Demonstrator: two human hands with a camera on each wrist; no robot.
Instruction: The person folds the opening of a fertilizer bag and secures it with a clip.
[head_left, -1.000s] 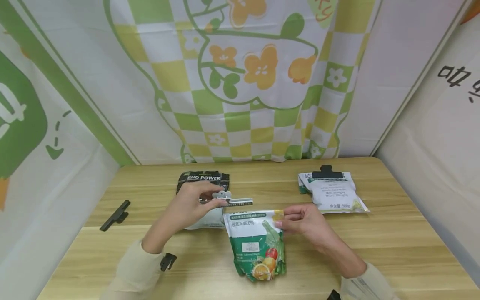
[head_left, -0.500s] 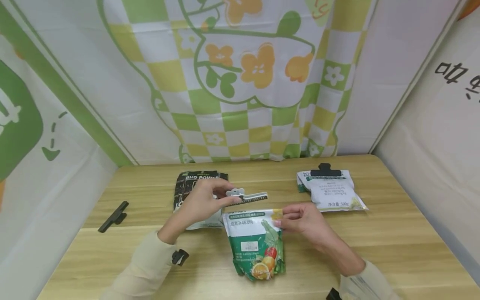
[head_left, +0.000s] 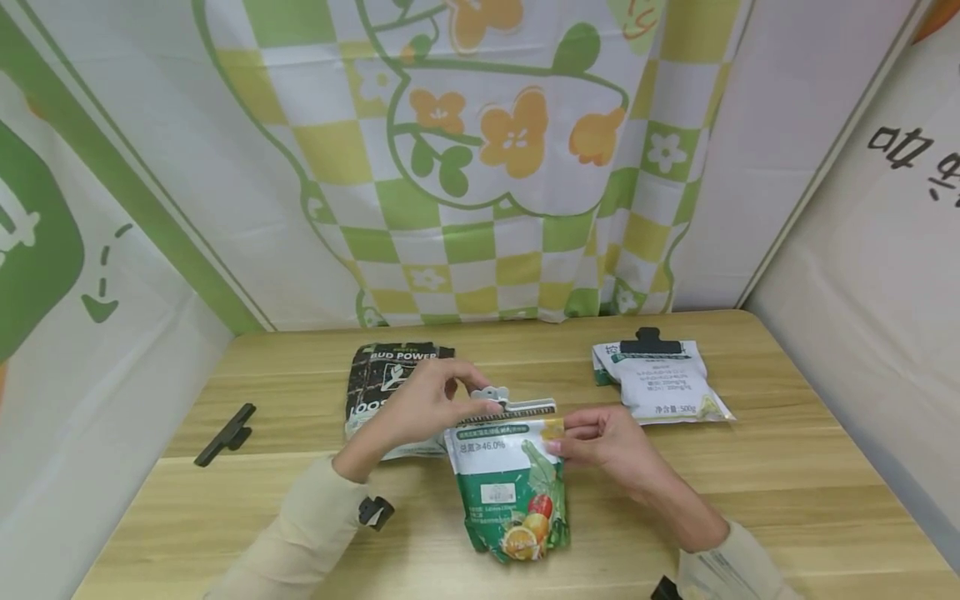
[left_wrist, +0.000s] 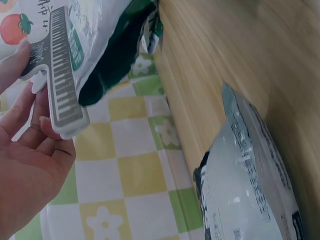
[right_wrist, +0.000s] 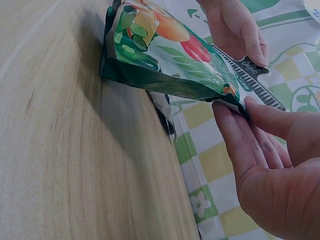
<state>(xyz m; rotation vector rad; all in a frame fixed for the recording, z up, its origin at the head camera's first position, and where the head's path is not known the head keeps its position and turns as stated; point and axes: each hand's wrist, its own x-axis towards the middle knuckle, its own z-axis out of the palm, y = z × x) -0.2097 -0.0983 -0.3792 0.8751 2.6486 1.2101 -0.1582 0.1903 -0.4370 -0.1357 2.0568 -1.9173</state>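
A green and white pouch (head_left: 501, 492) with vegetables and fruit printed on it stands upright at the middle of the table. My right hand (head_left: 611, 442) pinches its top right corner between thumb and fingers, as the right wrist view also shows. In my left hand (head_left: 431, 404) is a long bag clip (head_left: 528, 407), grey and white with a ridged black strip, pinched by its handles. The clip lies along the pouch's top edge. In the left wrist view the clip (left_wrist: 62, 75) runs beside the pouch's white upper part (left_wrist: 95, 30).
Behind my left hand lies a black and white bag (head_left: 371, 375) lettered BUD POWER. A white bag (head_left: 663, 387) at the back right carries a black clip (head_left: 651, 342). Another black clip (head_left: 227, 434) lies on the wooden table (head_left: 172, 517) at the left. A patterned curtain hangs behind.
My left hand has carried the bag clip rightward, from left of the pouch to its top edge. My right hand keeps its pinch on the pouch's corner.
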